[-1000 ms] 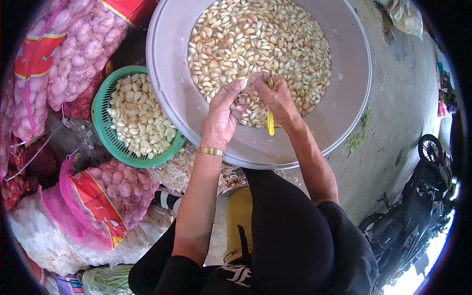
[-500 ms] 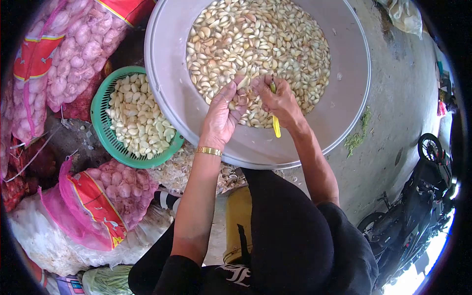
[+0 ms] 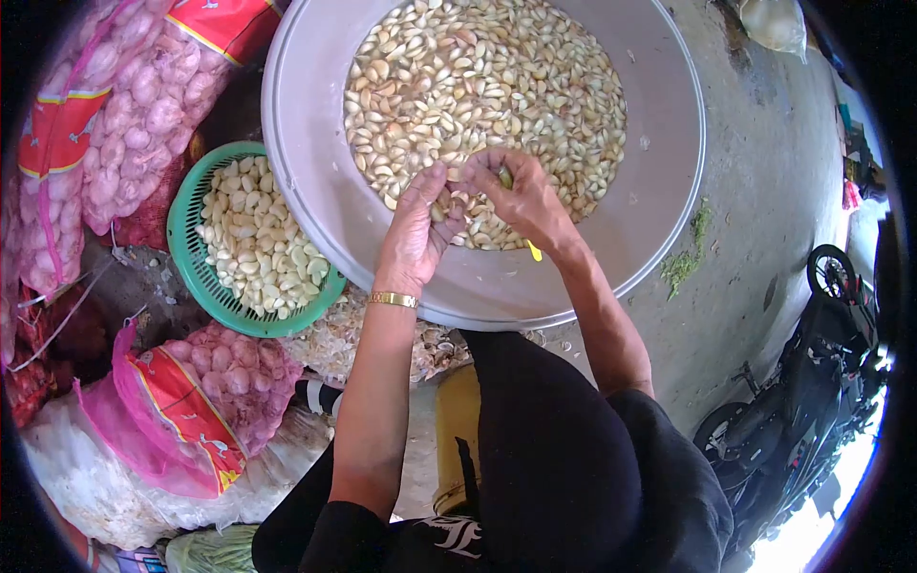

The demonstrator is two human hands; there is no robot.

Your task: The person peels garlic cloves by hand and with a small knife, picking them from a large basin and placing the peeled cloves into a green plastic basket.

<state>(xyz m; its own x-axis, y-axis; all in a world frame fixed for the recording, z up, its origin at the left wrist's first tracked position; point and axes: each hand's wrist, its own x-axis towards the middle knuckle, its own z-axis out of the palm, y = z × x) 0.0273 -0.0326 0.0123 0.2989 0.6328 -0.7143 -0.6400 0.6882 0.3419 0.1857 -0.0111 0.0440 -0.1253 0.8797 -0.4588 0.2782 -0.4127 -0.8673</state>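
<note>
My left hand (image 3: 415, 229), with a gold watch at its wrist, is closed around a garlic clove (image 3: 455, 178) pinched at the fingertips. Its fingers partly cover the clove. My right hand (image 3: 523, 201) meets it from the other side and grips a small knife with a yellow handle (image 3: 535, 252); the blade is hidden by the fingers. Both hands are over a large grey basin (image 3: 659, 181). Inside it, many unpeeled garlic cloves (image 3: 497, 86) lie in water.
Left of the basin stands a green basket (image 3: 186, 244) of peeled cloves (image 3: 256, 234). Net bags of garlic bulbs (image 3: 143, 105) and an opened pink net bag (image 3: 229, 372) lie further left. Garlic skins (image 3: 339, 339) litter the floor by the basin. A motorcycle (image 3: 793, 401) stands at right.
My hands have turned slightly around the clove, and the right fingers have shifted left. Less of the yellow knife handle shows. The whole view has moved a little.
</note>
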